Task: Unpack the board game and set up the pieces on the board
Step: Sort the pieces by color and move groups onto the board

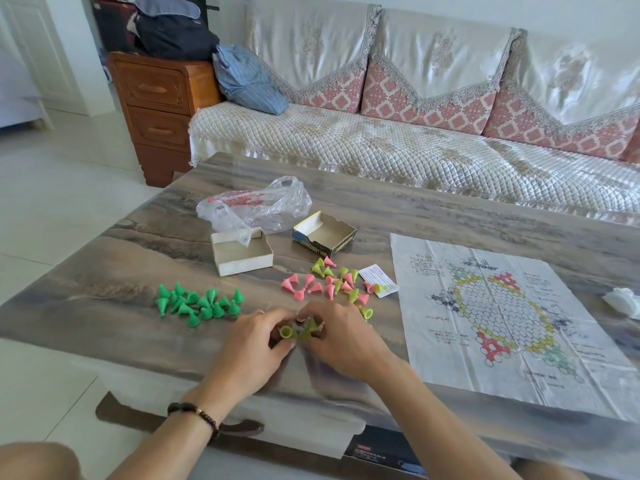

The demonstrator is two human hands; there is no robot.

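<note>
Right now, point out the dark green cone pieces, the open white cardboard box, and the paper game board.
Dark green cone pieces [199, 304], head view, middle of the pile.
Open white cardboard box [242, 264], head view, front wall.
Paper game board [433, 341], head view, bare left margin.

Landmark: paper board [502, 317], flat on the table [104, 271], right side.
Left of board: mixed pink/yellow cones [332, 284] and a card [378, 279] crowd its edge.
Far left: green cones [199, 304] piled; bare strip between piles.
Behind cones: white tray [241, 255], blue box [323, 234], bag [256, 206] block the reach.
Right of board: tissue [623, 299] at the edge.
Behind board: tabletop free up to the sofa [381, 147].
</note>
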